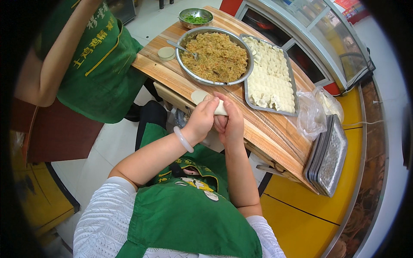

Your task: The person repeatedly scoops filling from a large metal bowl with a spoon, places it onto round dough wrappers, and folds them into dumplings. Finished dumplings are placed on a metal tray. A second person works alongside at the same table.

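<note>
Both my hands meet at the front edge of the wooden table, pinching one folded dumpling (pixel 220 108) between them. My left hand (pixel 204 113), with a pale bangle on its wrist, grips the dumpling from the left. From the other side my right hand (pixel 234 117) closes round it, and the fingers partly hide the dough. A round dumpling wrapper (pixel 198 96) lies on the table just beyond my left hand. Farther back stands a large metal bowl of minced filling (pixel 214 58) with a fork (pixel 184 48) resting in it. Right of the bowl, a metal tray (pixel 270 110) holds rows of folded dumplings (pixel 269 75).
Left of the bowl lies a small stack of wrappers (pixel 166 53). A smaller bowl (pixel 196 18) of chopped greens stands behind. Clear plastic bags (pixel 310 113) and stacked metal trays (pixel 329 154) sit at the right end. A person in a green apron (pixel 100 64) stands at left.
</note>
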{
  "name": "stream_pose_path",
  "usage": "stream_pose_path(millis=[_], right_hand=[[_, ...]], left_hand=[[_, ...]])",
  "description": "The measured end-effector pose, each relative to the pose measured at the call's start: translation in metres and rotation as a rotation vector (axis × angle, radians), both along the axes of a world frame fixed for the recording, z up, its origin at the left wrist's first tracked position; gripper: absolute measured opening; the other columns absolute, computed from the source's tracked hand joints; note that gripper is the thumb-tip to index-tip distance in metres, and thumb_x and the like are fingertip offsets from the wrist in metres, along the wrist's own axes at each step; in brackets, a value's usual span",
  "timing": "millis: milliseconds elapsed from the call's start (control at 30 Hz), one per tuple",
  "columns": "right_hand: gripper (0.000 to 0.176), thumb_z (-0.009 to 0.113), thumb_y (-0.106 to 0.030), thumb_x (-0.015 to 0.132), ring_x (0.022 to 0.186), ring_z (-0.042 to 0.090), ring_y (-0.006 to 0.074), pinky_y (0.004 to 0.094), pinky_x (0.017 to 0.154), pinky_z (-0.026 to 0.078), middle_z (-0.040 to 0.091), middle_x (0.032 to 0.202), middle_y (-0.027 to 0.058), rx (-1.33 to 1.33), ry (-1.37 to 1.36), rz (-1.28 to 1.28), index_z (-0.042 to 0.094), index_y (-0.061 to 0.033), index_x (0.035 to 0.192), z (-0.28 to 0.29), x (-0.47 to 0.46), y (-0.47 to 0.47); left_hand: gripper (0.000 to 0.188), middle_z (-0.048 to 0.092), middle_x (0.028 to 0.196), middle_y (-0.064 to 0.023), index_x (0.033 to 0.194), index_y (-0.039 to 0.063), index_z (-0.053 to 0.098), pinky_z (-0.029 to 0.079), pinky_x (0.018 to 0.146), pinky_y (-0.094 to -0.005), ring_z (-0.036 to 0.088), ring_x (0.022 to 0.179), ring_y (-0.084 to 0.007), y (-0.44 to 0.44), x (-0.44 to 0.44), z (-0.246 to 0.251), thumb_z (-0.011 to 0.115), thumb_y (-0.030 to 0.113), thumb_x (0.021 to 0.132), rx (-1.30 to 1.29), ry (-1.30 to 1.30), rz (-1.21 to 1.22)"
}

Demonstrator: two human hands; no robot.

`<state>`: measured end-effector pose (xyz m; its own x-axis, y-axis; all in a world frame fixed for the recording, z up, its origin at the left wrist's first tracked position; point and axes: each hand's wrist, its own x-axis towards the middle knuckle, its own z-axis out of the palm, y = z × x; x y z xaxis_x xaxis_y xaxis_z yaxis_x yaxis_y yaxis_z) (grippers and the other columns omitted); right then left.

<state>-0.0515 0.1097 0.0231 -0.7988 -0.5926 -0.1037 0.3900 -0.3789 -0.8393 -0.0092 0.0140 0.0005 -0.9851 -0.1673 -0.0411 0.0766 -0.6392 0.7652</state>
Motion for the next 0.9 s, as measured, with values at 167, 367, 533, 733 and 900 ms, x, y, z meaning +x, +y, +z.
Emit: stream_pose_path(millis=[167,367,533,733,900], right_hand=[[0.037,0.043,-0.021,0.092,0.038,0.028,0.003,0.0191,0.035,0.021,0.045,0.057,-0.0036,0.054,0.002,0.023,0.054,0.006,0.116,0.004,0.0,-0.002],[0.046,0.041,-0.03,0.091,0.044,0.037,0.0036,0.0172,0.038,0.026,0.051,0.065,-0.0003,0.081,-0.005,0.173,0.053,0.0037,0.12,0.005,-0.004,0.001],[0.042,0.04,-0.03,0.089,0.069,0.05,0.0109,0.0217,0.06,0.04,0.055,0.083,0.0077,0.075,0.088,0.215,0.055,0.0035,0.109,0.011,-0.003,-0.001],[0.023,0.04,-0.022,0.081,0.075,0.046,0.0134,0.0242,0.072,0.038,0.052,0.082,0.0074,-0.138,0.267,-0.041,0.05,-0.001,0.082,0.022,0.024,-0.012],[0.027,0.038,-0.023,0.081,0.08,0.048,0.0179,0.0278,0.075,0.039,0.053,0.086,0.0108,-0.159,0.271,-0.018,0.05,0.0002,0.086,0.019,0.026,-0.007]], left_hand=[[0.02,0.056,0.073,-0.0052,0.102,0.005,0.044,0.043,0.046,-0.0202,0.053,0.052,-0.0094,0.012,0.001,0.005,0.034,0.022,0.099,-0.024,-0.005,0.113],[0.025,0.057,0.082,-0.0032,0.1,0.005,0.052,0.045,0.058,-0.023,0.055,0.067,-0.0092,0.01,0.009,0.014,0.035,0.023,0.097,0.026,-0.103,0.019],[0.027,0.055,0.084,-0.0066,0.085,0.004,0.057,0.044,0.068,-0.0303,0.053,0.075,-0.0173,0.016,0.018,0.04,0.036,0.019,0.094,-0.128,-0.116,0.168],[0.03,0.046,0.084,-0.0139,0.074,0.0,0.054,0.039,0.076,-0.0335,0.045,0.08,-0.0276,0.02,0.023,0.047,0.035,0.018,0.089,-0.833,0.273,0.467],[0.03,0.047,0.086,-0.0124,0.074,-0.001,0.053,0.039,0.074,-0.0315,0.046,0.082,-0.022,0.021,0.03,0.058,0.035,0.018,0.087,-0.866,0.29,0.4]])
